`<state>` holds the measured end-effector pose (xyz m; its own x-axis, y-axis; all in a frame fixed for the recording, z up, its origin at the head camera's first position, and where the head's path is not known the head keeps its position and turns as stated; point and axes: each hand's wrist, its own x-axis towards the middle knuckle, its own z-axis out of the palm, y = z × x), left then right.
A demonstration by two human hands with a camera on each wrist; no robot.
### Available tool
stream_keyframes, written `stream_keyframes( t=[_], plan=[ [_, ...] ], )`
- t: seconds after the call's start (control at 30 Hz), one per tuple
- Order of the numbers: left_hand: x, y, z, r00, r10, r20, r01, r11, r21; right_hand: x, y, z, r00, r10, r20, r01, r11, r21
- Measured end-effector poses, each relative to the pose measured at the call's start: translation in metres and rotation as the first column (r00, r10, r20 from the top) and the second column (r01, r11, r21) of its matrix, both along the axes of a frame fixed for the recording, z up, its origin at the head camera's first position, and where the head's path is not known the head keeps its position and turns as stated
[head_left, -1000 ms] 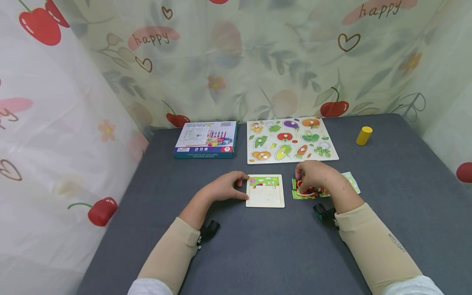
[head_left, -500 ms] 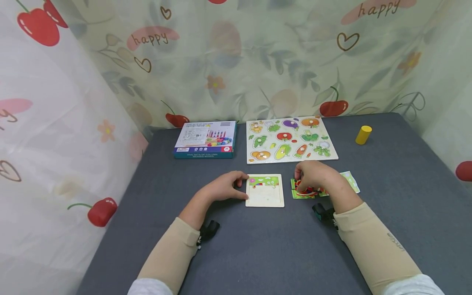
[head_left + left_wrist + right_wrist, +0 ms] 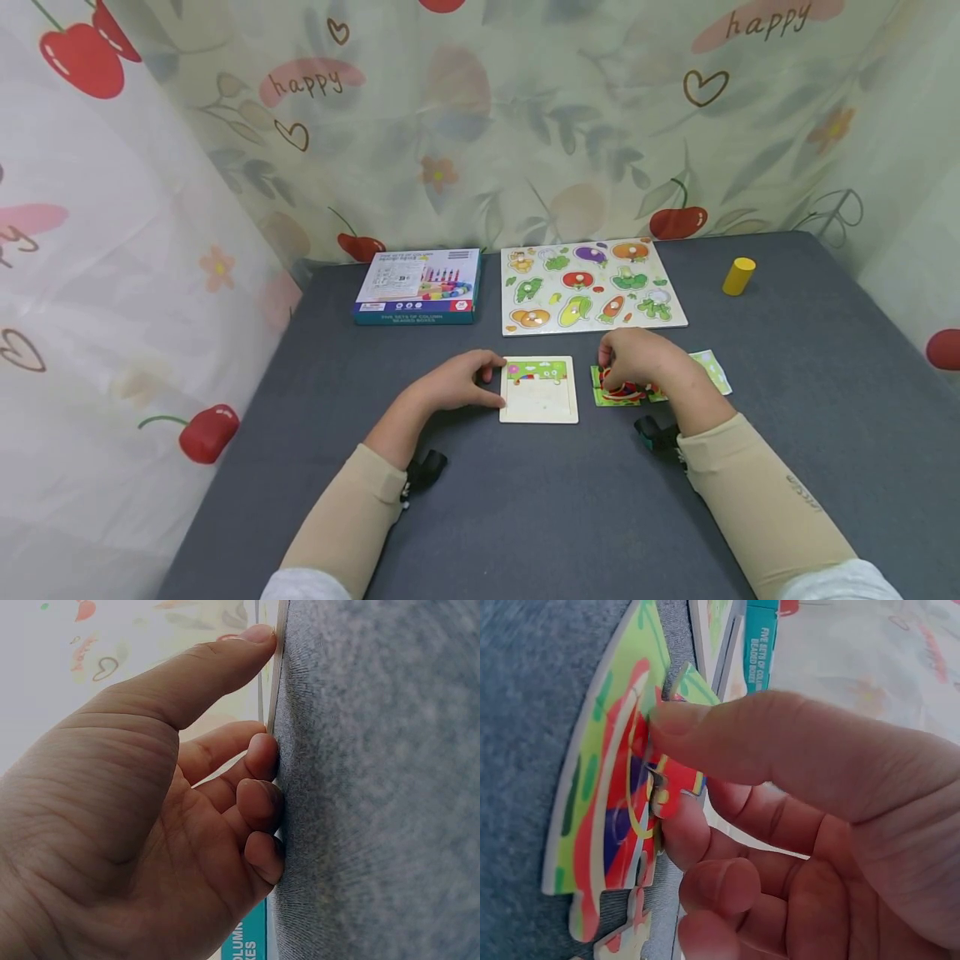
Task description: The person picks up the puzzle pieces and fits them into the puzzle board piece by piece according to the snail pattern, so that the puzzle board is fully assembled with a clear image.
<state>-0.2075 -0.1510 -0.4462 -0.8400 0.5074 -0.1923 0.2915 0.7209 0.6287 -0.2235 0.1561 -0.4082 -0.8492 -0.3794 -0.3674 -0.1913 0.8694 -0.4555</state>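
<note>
My left hand point(image 3: 456, 382) rests at the left edge of a small square puzzle board point(image 3: 536, 407), thumb and forefinger spread apart along that edge. A strip of green picture fills the board's top; the lower part is bare pale wood. In the left wrist view the thumb tip touches the board's thin edge, the other fingers loosely bent. To the right, my right hand point(image 3: 645, 358) pinches a red, blue and yellow puzzle piece point(image 3: 681, 778) between thumb and finger. Beside it lies a large green and red puzzle piece point(image 3: 589, 817). The hand partly hides the pieces in the head view.
Behind the hands lie a boxed bead set point(image 3: 417, 287) and a large vegetable peg board point(image 3: 594, 286). A yellow cylinder point(image 3: 738, 277) stands at the back right. A pale green puzzle piece point(image 3: 712, 372) lies beyond my right wrist. Cloth hangs at the back and sides.
</note>
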Motion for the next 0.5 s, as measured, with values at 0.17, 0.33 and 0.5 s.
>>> stream_keyframes(
  t=[0.17, 0.33, 0.5],
  plan=[
    [0.0, 0.0, 0.0, 1.0, 0.003, 0.0, -0.003, 1.0, 0.005, -0.001, 0.002, 0.001, 1.0, 0.0, -0.026, 0.0, 1.0, -0.002],
    [0.0, 0.0, 0.0, 1.0, -0.005, -0.004, 0.005, 1.0, 0.009, -0.002, 0.008, 0.007, 0.998, -0.009, -0.057, 0.004, 0.996, -0.087],
    [0.0, 0.0, -0.001, 1.0, -0.007, -0.007, 0.007, 1.0, 0.012, 0.001, 0.014, 0.021, 0.994, -0.016, -0.108, -0.006, 0.98, -0.197]
  ],
)
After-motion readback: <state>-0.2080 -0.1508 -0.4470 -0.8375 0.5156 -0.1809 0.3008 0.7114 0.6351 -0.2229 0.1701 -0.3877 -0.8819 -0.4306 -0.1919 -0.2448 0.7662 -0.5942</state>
